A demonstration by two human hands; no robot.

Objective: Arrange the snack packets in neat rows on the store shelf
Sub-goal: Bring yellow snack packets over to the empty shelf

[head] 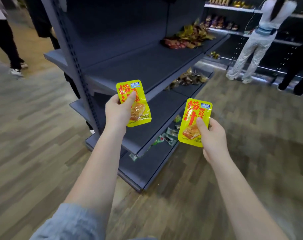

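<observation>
Left hand [117, 113]: fingers pinch one yellow packet [134, 103], long axis upright, over the near edge of the dark shelf [156, 66]. Right hand [212, 135]: fingers grip a second yellow packet [193, 118], lower, right, off the shelf. Left sits nearer.

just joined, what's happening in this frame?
A person stands at a dark store shelf, holding one yellow snack packet in each hand. The left hand grips one packet, the right hand pinches the other. Neither is placed yet. Loose piles of other snacks lie at the shelves' far end, not in rows.
</observation>
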